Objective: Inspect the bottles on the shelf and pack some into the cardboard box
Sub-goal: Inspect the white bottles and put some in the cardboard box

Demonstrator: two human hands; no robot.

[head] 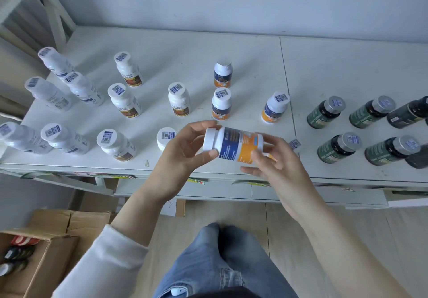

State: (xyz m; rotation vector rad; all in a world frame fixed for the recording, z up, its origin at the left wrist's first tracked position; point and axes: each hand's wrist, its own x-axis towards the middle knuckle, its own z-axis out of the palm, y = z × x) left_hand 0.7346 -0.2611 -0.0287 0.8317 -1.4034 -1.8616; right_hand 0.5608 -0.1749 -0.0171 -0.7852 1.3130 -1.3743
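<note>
Orange-and-blue bottle [235, 145], sideways at frame centre, gripped by left hand [185, 149] and right hand [273, 158]; best rotated slowly, label upward, for checking.

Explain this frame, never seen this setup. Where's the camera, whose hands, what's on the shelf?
There is no robot: one picture from a wide-angle camera worn on a person's head, looking down. The left hand and right hand hold one blue-and-orange bottle sideways between them, white cap toward the left hand. It is above the white shelf, where other bottles stand: white ones on the left, blue-and-orange ones in the middle, dark green bottles on the right. The open cardboard box, lower left on the floor, already holds a few items.
</note>
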